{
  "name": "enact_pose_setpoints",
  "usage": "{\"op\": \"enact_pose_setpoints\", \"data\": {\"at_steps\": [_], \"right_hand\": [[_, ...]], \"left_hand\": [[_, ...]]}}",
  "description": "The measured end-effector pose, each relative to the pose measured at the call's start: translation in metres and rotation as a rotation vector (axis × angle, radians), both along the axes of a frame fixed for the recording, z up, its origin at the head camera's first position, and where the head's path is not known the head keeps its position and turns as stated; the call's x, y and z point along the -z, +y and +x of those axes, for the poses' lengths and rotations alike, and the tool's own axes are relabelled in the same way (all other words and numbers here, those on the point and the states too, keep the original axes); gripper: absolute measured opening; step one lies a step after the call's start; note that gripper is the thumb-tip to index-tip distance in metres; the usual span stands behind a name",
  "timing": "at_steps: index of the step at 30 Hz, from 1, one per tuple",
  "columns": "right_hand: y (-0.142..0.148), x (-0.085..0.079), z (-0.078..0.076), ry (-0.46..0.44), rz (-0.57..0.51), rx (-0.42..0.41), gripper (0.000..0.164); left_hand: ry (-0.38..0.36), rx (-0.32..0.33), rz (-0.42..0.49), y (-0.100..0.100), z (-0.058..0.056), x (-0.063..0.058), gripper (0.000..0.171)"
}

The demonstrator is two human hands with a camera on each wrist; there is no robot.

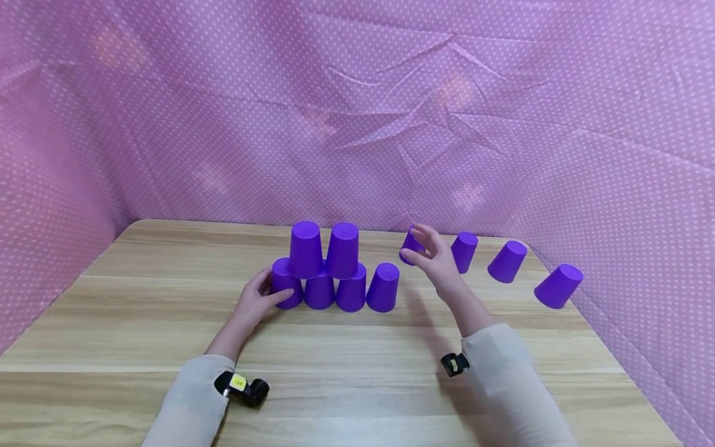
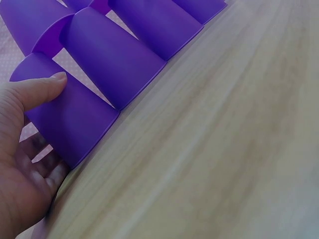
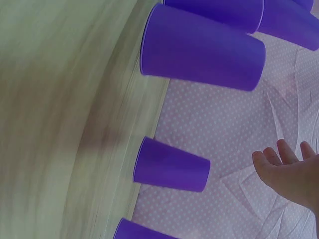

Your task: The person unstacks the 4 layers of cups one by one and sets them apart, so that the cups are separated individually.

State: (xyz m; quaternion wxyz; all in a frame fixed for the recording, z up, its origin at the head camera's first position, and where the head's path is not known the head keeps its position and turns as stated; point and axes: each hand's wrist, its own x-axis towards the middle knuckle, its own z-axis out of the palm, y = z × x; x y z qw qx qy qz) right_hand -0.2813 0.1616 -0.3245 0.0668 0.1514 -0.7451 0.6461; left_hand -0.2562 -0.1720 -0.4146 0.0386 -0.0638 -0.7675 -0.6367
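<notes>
Several upside-down purple cups stand side by side, and two more purple cups (image 1: 306, 249) (image 1: 342, 250) bridge the tops of the three leftmost. My left hand (image 1: 258, 298) holds the leftmost bottom cup (image 2: 75, 112), its thumb across the front and its other fingers round the outer side. At the right end of that row, a bottom cup (image 1: 383, 287) carries nothing. My right hand (image 1: 438, 261) is in the air, fingers loosely bent and apart, partly covering a purple cup (image 1: 410, 247) in the head view. In the right wrist view, this hand (image 3: 291, 174) touches no cup.
Three more upside-down cups (image 1: 464, 252) (image 1: 507, 261) (image 1: 558, 286) stand apart along the right side of the wooden table (image 1: 335, 379). Pink dotted cloth (image 1: 357, 124) hangs behind the table and at both sides. A small black camera sits on each wrist.
</notes>
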Motion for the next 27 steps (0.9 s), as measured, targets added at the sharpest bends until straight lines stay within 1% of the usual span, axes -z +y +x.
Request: {"op": "enact_pose_setpoints", "data": {"at_steps": [4,5,12,18,21,27], "right_hand": [[-0.008,0.001,-0.001,-0.003,0.008,-0.024,0.059],[-0.010,0.001,-0.001,-0.002,0.006,-0.032,0.060],[-0.024,0.002,-0.002,0.017,0.020,-0.056,0.058],[-0.036,0.001,-0.002,0.002,0.011,-0.082,0.058],[-0.043,0.001,-0.003,-0.003,0.003,-0.107,0.057],[-0.055,0.002,-0.005,-0.001,0.030,-0.132,0.058]], "left_hand": [[0.002,0.000,0.003,0.000,-0.001,0.000,0.066],[0.006,0.000,0.000,-0.001,-0.003,0.004,0.066],[-0.006,0.000,0.001,-0.001,-0.003,0.004,0.067],[-0.026,-0.004,-0.004,-0.001,-0.002,0.003,0.068],[-0.022,-0.004,-0.008,-0.001,-0.002,0.003,0.068],[-0.012,-0.007,-0.010,-0.002,-0.005,0.004,0.067]]}}
